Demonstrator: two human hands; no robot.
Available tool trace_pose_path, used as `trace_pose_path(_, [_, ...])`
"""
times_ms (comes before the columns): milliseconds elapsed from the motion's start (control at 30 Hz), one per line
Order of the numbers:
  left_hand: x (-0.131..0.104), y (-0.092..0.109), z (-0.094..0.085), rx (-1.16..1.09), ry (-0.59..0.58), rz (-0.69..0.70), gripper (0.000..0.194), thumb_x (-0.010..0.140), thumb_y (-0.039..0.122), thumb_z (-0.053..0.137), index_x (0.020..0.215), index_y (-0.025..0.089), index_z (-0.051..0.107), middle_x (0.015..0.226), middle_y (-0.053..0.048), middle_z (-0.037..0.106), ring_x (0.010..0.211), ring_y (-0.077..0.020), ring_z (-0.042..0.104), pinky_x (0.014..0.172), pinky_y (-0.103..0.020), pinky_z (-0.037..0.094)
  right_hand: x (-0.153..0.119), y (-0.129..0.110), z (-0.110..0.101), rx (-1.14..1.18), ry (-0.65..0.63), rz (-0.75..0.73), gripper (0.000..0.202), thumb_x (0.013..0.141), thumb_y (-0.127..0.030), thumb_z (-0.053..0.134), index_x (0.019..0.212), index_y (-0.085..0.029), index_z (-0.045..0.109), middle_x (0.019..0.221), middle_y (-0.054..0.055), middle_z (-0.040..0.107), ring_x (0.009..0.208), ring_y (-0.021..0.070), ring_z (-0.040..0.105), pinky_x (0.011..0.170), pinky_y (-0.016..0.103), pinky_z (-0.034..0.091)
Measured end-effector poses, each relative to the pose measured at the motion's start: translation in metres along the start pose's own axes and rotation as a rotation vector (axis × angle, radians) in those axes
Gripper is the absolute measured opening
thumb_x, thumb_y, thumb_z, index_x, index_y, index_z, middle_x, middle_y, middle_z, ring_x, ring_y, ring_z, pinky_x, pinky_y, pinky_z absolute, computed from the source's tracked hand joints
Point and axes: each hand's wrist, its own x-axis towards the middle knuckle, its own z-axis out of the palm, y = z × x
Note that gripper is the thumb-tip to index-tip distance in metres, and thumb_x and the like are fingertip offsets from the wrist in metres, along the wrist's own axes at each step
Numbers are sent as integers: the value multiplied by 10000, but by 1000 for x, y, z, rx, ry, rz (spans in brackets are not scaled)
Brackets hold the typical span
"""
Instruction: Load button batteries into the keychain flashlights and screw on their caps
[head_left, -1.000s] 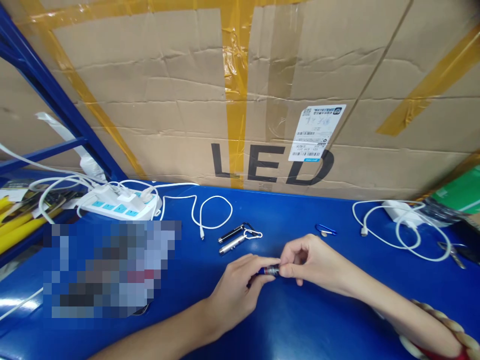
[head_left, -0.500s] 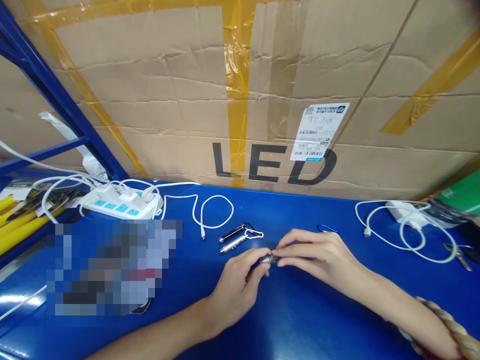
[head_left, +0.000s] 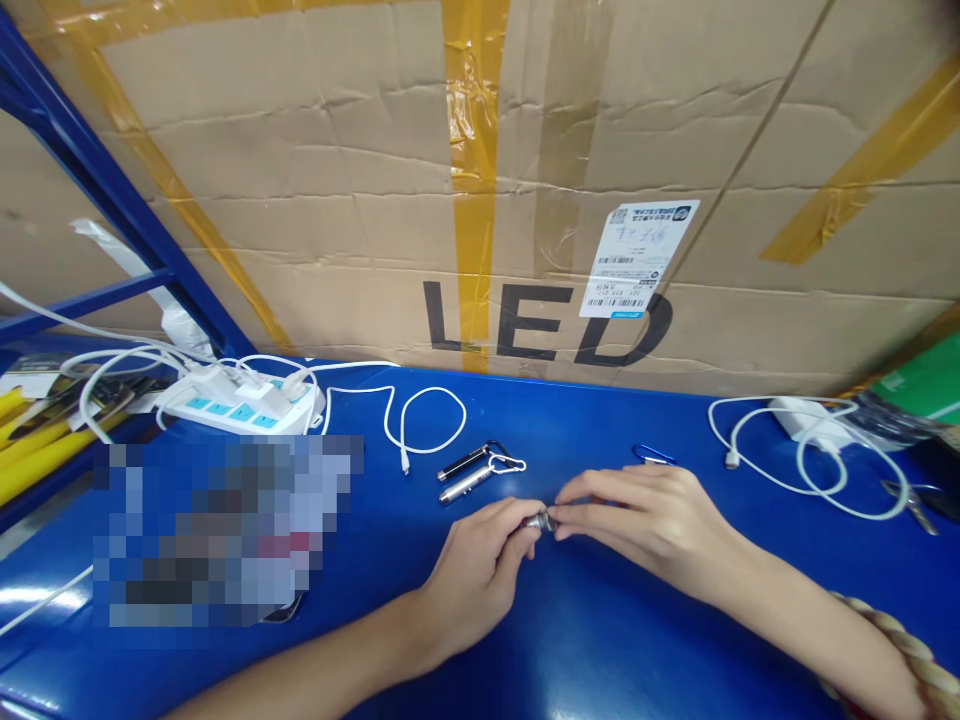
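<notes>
Near the middle of the blue table, my left hand (head_left: 480, 560) grips a small silver metal cylinder (head_left: 537, 521) between thumb and fingers. Most of it is hidden in the hand; only a short end shows. My right hand (head_left: 637, 515) pinches the exposed end with its fingertips, and what they cover is too small to make out. Just beyond my left hand lie a black pen-shaped light (head_left: 461, 464) and a silver one (head_left: 463, 486), each with a carabiner clip. A blue carabiner (head_left: 652, 456) shows behind my right hand, partly covered by it.
A large cardboard box (head_left: 337, 200) stands along the back of the table (head_left: 585, 640). At left are a white power strip (head_left: 247, 405) with cables and a blurred-out patch. A white charger (head_left: 810, 422) with a looped cable lies at right, near scissors-like handles (head_left: 911, 505).
My right hand has shifted slightly, its fingers turning a little at the metal end. More of the blue carabiner shows behind it. My left hand stays nearly still.
</notes>
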Motion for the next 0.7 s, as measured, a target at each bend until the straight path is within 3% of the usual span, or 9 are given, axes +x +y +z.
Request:
trace_pose_path(100, [0, 1, -2, 23, -5, 3, 214, 926, 182, 331, 803, 154, 504, 727, 10, 518, 678, -90, 470, 655, -198, 355, -1, 0, 1, 88, -29, 48, 92, 873, -212, 531, 891, -207, 621, 842, -47, 620, 650, 55, 567, 572, 195, 352])
trace_pose_path(233, [0, 4, -3, 48, -17, 32, 203, 914, 164, 342, 851, 151, 534, 723, 5, 527, 686, -95, 479, 659, -201, 358, -1, 0, 0, 157, -62, 81, 83, 863, -199, 544, 861, -225, 623, 837, -57, 617, 652, 46, 569, 563, 181, 349])
trace_pose_path(700, [-2, 2, -1, 46, 0, 8, 200, 906, 168, 365, 933, 155, 562, 754, -3, 559, 704, -101, 504, 674, -209, 380, 2, -2, -1, 153, -72, 114, 194, 908, -264, 472, 848, -206, 646, 806, -12, 627, 607, 55, 578, 520, 175, 354])
